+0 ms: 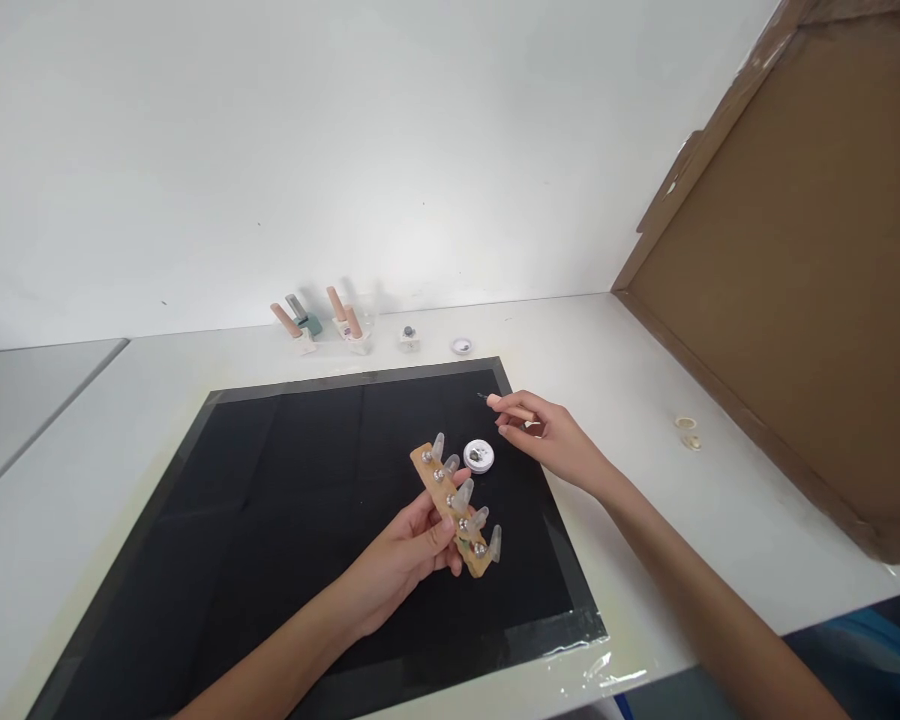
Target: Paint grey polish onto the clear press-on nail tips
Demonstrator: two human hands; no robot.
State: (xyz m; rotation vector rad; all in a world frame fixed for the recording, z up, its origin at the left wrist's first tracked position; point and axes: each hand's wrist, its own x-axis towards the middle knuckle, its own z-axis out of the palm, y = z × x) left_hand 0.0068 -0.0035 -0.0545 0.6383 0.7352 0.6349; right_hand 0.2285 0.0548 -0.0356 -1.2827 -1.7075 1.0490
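Holding strip [433, 478] in left hand [420, 535], thumb over near half, fingers curled beneath and showing past far side. Held above right half of mat [292, 500], running slantwise: far end toward the left, near end toward the right. Counted along strip: five shiny metal balls, with five translucent tips [463, 496] in a row beside them, angled up and away.

Pinching brush [521, 412] between thumb and fingers of right hand [551, 432], near mat's right edge. Noted on brush: peach handle, thin dark end pointing left and slightly away, apart from strip and tips.

Located between both hands, on mat, just beyond strip: round white jar [478, 457], with grey matter inside. Not touched by brush.

Taped along borders to white desk [592, 340]: mat, black.

Lined up on desk past mat's far edge, from left: peach-capped bottle [294, 328], green bottle [305, 318] with grey cap, two more peach-capped bottles [346, 318] close together, squat clear bottle [409, 340] with dark grey top, small white dish [461, 346] with dark marks inside.

Lying off to right on desk: two small pale discs [688, 432]. Standing beyond them: brown cardboard [795, 260]. Rising behind bottles: white wall [390, 140].
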